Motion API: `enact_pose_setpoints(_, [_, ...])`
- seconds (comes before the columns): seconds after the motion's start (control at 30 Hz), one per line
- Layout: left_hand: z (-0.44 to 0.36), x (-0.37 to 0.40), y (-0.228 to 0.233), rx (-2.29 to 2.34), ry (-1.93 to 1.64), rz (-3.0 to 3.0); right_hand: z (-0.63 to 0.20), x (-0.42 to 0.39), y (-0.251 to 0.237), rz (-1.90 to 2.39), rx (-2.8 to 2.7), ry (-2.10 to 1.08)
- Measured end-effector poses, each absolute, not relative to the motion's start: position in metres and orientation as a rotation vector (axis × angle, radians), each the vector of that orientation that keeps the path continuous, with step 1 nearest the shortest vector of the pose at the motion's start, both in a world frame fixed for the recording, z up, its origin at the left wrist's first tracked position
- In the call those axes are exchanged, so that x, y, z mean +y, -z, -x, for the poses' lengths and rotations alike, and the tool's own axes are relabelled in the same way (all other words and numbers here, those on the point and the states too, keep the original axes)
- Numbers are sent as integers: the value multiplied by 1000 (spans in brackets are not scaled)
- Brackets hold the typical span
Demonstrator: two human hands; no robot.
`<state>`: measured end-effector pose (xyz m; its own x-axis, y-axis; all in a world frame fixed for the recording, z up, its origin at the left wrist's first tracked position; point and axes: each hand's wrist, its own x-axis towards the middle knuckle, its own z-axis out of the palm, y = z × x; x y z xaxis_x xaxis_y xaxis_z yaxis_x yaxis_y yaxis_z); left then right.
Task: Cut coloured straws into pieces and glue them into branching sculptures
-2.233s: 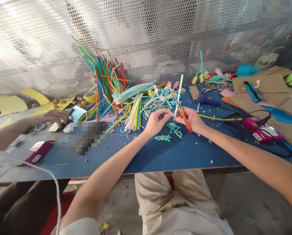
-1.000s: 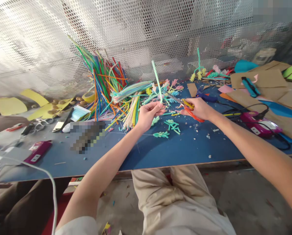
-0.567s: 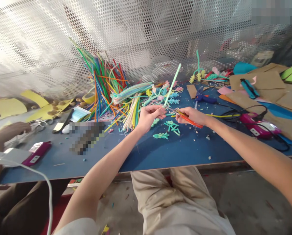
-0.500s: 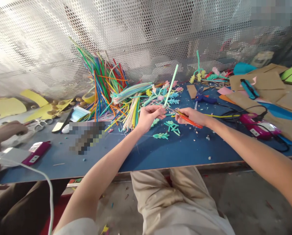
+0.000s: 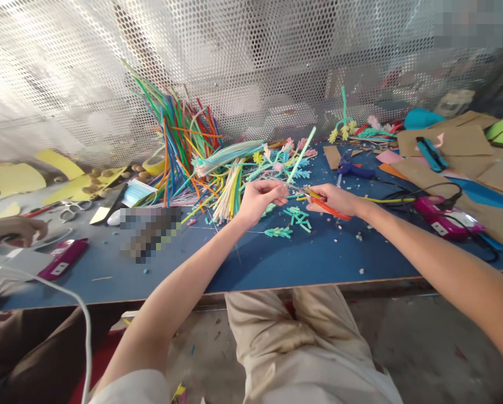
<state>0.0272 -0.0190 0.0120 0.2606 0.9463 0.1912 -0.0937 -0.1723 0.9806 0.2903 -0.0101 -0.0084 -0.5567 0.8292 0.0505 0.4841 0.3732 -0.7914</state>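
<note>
Pale green stem [image 5: 302,152]: slanting upward above the blue table [image 5: 314,261], its foot at the left hand [image 5: 260,202].
Left hand: thumb and fingers pinching that foot.
Right hand [image 5: 332,200]: curled round orange-handled scissors [image 5: 333,212], blades toward the stem; contact too small to tell.
Green snippets [image 5: 297,216]: scattered just below the hands.

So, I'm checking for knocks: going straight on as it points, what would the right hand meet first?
Likely the left hand, which pinches the pale green strip; the scissors lead, and exact depth is unclear.
</note>
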Motion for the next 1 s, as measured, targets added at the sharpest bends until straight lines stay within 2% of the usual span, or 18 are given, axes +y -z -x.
enact_pose_setpoints(0.5, [-25,-13,-6,819,-1120,-1409,-285,-14,5,1173,-2167,-889])
enact_pose_setpoints(0.67, [-25,-12,-3,839,-1092,-1457,-288,-4,11,1120,-1994,-912])
enact_pose_setpoints(1.0, [-18,-9,5,753,-731,-2553,-295,9,10,1161,-1650,-679])
